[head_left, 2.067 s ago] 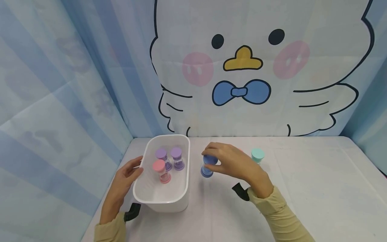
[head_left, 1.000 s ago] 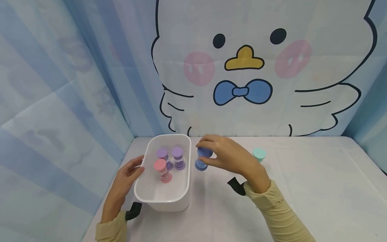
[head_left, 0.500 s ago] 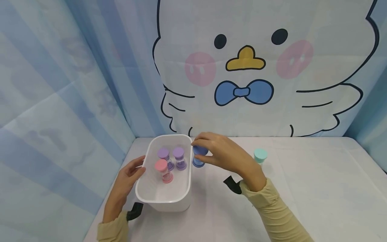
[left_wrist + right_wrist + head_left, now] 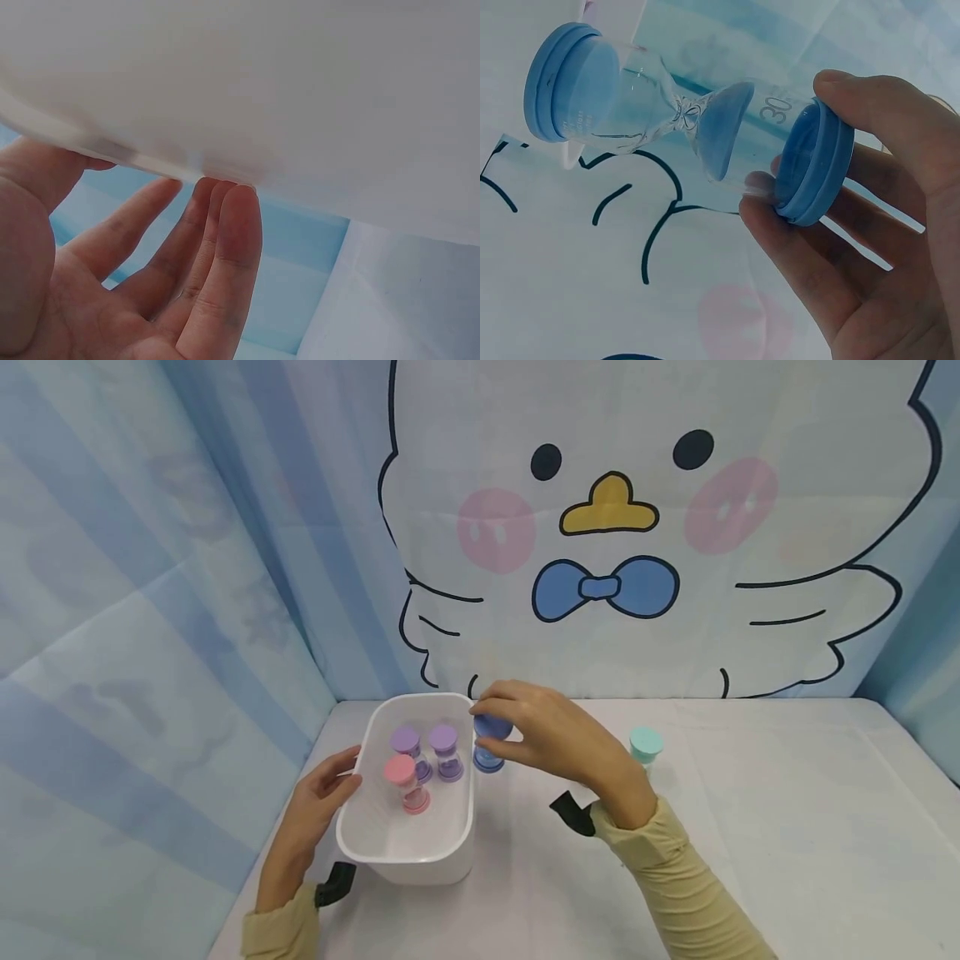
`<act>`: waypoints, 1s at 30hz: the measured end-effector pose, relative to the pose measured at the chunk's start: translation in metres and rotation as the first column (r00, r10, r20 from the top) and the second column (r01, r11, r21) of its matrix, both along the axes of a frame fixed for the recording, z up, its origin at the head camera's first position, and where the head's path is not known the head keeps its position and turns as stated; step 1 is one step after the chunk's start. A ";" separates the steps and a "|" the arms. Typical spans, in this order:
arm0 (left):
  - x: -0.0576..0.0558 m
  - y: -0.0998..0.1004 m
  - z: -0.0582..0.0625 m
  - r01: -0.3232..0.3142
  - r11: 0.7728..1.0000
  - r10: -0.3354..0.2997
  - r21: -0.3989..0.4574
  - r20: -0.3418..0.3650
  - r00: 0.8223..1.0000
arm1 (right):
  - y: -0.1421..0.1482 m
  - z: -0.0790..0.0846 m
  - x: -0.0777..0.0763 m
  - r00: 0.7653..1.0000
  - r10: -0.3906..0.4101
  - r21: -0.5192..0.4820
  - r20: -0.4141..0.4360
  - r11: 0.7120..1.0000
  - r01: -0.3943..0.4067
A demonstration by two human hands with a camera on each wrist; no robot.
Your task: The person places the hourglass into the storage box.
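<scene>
At two o'clock from the middle of the white bin (image 4: pixel 420 860), just outside its rim, the blue hourglass (image 4: pixel 694 120) is held by the right hand (image 4: pixel 558 735) — thumb and fingers pinch its upper cap. From that hand it lies at about nine o'clock, so it sits between hand and bin; its long axis is close to upright in the head view, free end down (whether that end is off the table (image 4: pixel 750 827) I cannot tell). The left hand (image 4: pixel 311 802), at the bin's nine o'clock and farther away, touches its side with loose, extended fingers and grasps nothing. Two purple hourglasses (image 4: pixel 447 756) and a pink hourglass (image 4: pixel 402 772) stand inside. Against the frame two seconds back, the gap from blue hourglass to rim has all but closed — the bin's contents look unchanged.
</scene>
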State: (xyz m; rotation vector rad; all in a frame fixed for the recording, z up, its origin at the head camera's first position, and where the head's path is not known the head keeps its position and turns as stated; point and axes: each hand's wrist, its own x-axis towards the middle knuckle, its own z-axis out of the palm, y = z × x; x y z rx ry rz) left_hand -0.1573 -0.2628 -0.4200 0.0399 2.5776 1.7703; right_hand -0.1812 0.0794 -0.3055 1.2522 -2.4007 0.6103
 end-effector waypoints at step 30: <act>0.000 0.001 0.002 -0.007 1.000 0.007 0.009 0.010 1.000 | -0.025 -0.003 -0.011 0.999 0.042 0.000 -0.009 0.999 -0.042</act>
